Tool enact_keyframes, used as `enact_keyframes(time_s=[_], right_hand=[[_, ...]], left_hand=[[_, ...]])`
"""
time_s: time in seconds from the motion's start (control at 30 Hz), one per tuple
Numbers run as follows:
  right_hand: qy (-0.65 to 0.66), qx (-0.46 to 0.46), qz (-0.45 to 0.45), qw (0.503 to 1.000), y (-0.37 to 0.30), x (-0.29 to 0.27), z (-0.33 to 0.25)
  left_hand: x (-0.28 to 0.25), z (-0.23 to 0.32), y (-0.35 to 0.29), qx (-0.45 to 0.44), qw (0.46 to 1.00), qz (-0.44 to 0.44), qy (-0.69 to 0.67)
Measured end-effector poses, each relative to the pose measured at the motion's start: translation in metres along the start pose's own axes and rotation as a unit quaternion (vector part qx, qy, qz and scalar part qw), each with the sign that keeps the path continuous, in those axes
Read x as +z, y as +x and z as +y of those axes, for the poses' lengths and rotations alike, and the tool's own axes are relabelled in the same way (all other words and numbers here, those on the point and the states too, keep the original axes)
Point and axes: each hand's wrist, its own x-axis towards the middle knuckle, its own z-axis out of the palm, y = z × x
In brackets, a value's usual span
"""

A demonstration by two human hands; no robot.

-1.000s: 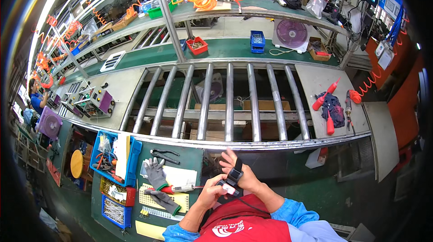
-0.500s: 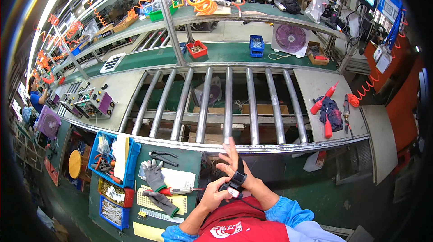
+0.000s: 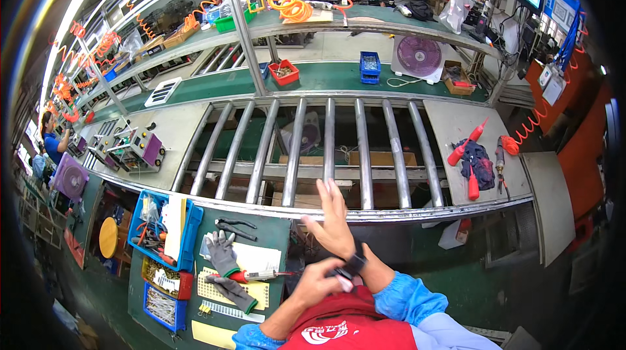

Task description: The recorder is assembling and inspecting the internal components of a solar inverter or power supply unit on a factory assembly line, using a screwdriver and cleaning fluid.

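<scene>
A long roller conveyor (image 3: 329, 148) with bare metal rollers stretches across the scene in front of you. Near you on the left is a green worktable (image 3: 274, 229). Your red apron (image 3: 313, 317) fills the bottom centre, and a blue bin (image 3: 191, 229) of hand tools sits at the worktable's far left. Two grey gloves (image 3: 225, 259) lie limp on papers, to the left of your hands. Your right hand (image 3: 334, 226) reaches up toward the conveyor's near edge, its fingers stretched out, its thumb spread away from them, with nothing in its grasp. Your left hand (image 3: 316, 281) comes across to the right wrist, its fingers bent at the gear worn there; blur hides whether they pinch it or only touch it. That gear is a black band (image 3: 355, 261) around the right wrist, with a small pale-faced unit (image 3: 344, 282) just below it, beside your left fingertips. By its look, the unit should be light, with a stiff, perhaps slick casing that would not welcome a knock, while the band seems softer and likely to flex. The unit's side edges look the surest place to take hold, keeping fingertips off its face.
</scene>
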Motion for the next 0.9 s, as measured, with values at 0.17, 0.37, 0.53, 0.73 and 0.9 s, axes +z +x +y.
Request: enact_keyframes(time_s=[0.17, 0.37, 0.53, 0.73, 0.9], right_hand=[[0.054, -0.021, 0.032, 0.998, 0.001, 0.021, 0.021], [0.806, 0.407, -0.117, 0.413, 0.002, 0.018, 0.018], [0.288, 0.023, -0.141, 0.947, -0.011, 0.006, -0.049], [0.133, -0.304, -0.183, 0.925, -0.051, 0.017, -0.097], [0.177, -0.399, -0.239, 0.867, -0.082, 0.026, -0.109]], left_hand=[[0.004, -0.015, 0.004, -0.039, 0.998, -0.041, -0.017], [-0.008, -0.034, 0.010, -0.061, 0.995, -0.055, -0.052], [-0.016, -0.071, 0.003, -0.060, 0.953, -0.143, -0.260], [-0.014, 0.011, 0.009, -0.160, 0.882, -0.222, -0.383], [-0.024, 0.026, 0.029, -0.108, 0.953, -0.263, -0.100]])
